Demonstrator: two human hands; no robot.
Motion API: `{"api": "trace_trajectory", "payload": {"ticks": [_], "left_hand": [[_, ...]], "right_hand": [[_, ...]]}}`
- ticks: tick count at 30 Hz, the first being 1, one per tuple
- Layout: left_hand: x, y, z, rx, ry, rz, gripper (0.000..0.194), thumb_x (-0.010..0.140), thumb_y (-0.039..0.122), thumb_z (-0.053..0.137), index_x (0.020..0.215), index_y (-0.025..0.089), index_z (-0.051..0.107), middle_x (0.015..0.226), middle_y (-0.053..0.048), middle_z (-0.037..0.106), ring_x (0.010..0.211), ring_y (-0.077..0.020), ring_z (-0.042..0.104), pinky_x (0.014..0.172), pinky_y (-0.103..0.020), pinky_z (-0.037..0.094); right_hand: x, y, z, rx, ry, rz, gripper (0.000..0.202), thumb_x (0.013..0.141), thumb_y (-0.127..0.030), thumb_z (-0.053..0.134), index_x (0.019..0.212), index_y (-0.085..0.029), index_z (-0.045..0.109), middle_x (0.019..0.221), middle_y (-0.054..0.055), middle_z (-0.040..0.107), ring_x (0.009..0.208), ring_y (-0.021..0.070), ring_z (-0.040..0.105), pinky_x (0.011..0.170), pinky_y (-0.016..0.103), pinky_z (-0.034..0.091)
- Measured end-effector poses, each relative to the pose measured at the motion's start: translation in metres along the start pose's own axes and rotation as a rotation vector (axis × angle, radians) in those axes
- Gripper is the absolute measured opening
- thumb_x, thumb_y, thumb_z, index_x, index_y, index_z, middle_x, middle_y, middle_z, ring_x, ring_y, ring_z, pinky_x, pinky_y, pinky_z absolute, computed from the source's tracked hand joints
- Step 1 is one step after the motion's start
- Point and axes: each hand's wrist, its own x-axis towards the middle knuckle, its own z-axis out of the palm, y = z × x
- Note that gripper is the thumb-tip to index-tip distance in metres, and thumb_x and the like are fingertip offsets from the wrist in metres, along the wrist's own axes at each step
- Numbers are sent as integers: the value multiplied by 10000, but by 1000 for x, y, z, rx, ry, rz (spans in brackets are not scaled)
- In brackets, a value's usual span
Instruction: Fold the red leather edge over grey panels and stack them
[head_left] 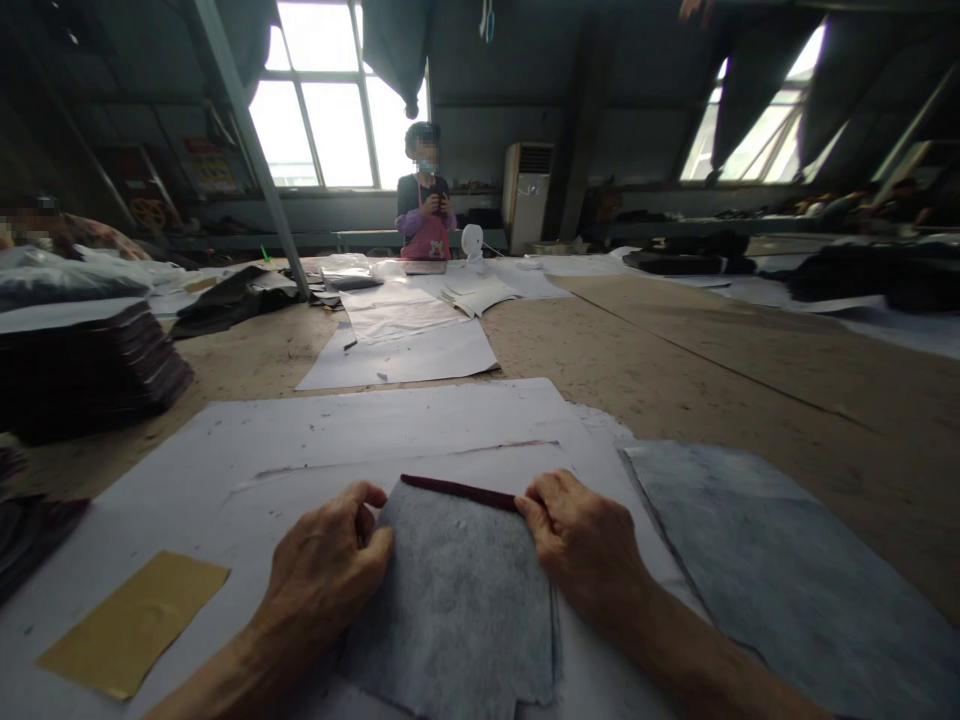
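A co-worker [409, 195] in a pink apron [427, 241] stands near a window [335, 130]. A tall air conditioner [526, 205] stands beyond the worktop [600, 370].

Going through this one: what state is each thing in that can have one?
Left hand, thumb and index finger parted
Right hand, fingers shut on the dark-red strip
Dark-red strip, pinched at its right end
Grey fabric sheet, spread out between the hands
Larger grey fabric sheet, lying flat
Tan card, lying flat
Dark stack, piled in layers
Window curtain, bunched up
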Motion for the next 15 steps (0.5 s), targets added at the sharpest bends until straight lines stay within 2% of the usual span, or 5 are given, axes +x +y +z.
{"api": "trace_trajectory", "payload": {"ticks": [3,6,8,10,15], "left_hand": [[-9,-8,4,81,226,152,308,738,329,466,1011,212,548,953,-56,577,841,-238,550,725,-360,409],[-20,-14,11,113,406,527,325,772,314,482,1077,219,537,1105,-88,524,979,-260,503,832,-400,389],[-26,-14,18,102,366,794,342,778,295,504,1115,242,519,1136,-76,524,1001,-245,500,850,-385,391],[-30,-12,24,99,301,968,380,767,318,534,1139,243,506,1151,-71,535,1010,-242,505,852,-372,405],[-29,-5,29,121,242,1040,430,774,414,523,1149,204,512,1125,-85,570,993,-252,531,804,-363,463]], "right_hand": [[1,-1,0,-22,-16,-1,112,838,-196,499,742,-177,552,774,27,589,665,164,569,566,264,309],[2,-2,0,-39,-42,-17,118,857,-187,479,763,-169,549,796,37,589,678,161,574,561,259,317],[4,-1,0,-50,-59,-27,120,867,-179,466,779,-159,544,800,46,589,668,160,575,558,258,325],[6,0,0,-57,-72,-30,121,879,-182,455,794,-146,534,793,56,589,657,162,577,557,257,334],[11,4,2,-30,-91,-33,119,889,-203,449,814,-136,511,768,59,595,657,171,585,544,252,337]]}}
